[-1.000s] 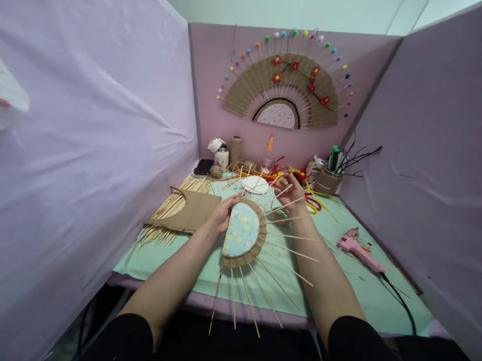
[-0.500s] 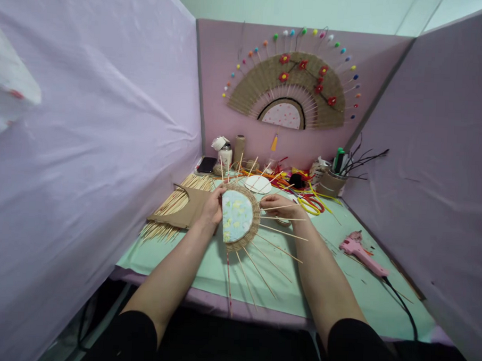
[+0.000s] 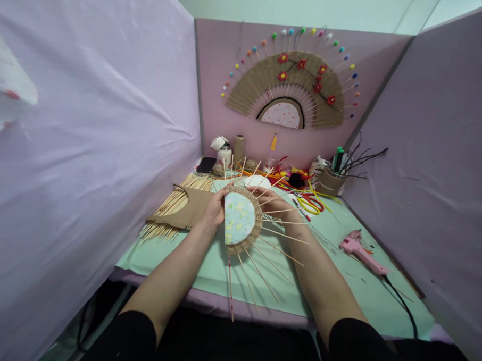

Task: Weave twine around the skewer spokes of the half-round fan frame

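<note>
A half-round fan (image 3: 239, 219) with a pale blue patterned centre, a woven twine rim and thin sticks spreading from its curve is held up over the table. Its straight edge faces left, where my left hand (image 3: 216, 207) is closed on the upper corner. Behind the sticks at the upper right of the rim is my right hand (image 3: 267, 198); its fingers reach toward the rim, partly hidden by the sticks, and what they hold is too small to make out. One lower stick (image 3: 230, 286) has red marks.
Cut cardboard (image 3: 195, 208) lies over a pile of sticks (image 3: 159, 225) at left. A pink glue gun (image 3: 361, 252) with a black cable rests at right. Behind are jars, coloured pipe cleaners (image 3: 309, 205), a pen pot (image 3: 332, 183) and a hanging decorated fan (image 3: 288, 92).
My right hand has moved left and slightly up, behind the sticks near the rim's top. The fan has shifted slightly right and down. A pen and twine show where my right hand was.
</note>
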`<state>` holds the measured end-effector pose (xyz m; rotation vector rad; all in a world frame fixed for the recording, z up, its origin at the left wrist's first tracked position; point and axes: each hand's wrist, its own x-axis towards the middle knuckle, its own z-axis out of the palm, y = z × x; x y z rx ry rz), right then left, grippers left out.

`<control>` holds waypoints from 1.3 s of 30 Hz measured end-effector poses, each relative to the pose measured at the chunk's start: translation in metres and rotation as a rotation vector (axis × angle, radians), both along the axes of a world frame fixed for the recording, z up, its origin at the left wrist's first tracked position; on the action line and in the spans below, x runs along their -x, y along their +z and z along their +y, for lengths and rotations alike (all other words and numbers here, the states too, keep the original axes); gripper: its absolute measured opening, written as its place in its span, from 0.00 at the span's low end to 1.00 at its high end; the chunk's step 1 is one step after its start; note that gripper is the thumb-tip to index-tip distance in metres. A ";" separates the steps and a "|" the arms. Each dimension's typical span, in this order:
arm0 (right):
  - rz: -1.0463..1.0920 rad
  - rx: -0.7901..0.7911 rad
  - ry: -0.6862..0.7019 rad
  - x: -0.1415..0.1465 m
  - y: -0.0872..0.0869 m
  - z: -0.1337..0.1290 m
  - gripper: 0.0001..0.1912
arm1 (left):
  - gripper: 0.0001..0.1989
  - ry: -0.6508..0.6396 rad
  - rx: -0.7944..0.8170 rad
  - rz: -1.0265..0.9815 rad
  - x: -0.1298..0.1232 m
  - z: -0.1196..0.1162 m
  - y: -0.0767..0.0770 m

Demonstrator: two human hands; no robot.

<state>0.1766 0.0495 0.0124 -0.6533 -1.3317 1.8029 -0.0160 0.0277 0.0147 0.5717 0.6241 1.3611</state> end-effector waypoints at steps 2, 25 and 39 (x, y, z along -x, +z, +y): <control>0.003 0.038 -0.004 0.003 -0.007 0.003 0.23 | 0.15 0.018 0.059 -0.011 -0.001 0.003 -0.004; -0.015 0.008 -0.167 -0.005 -0.008 0.005 0.11 | 0.10 -0.319 0.014 0.160 -0.016 -0.022 -0.003; -0.069 -0.014 -0.115 0.003 0.001 -0.001 0.15 | 0.16 -0.154 -0.071 0.131 -0.009 -0.016 -0.001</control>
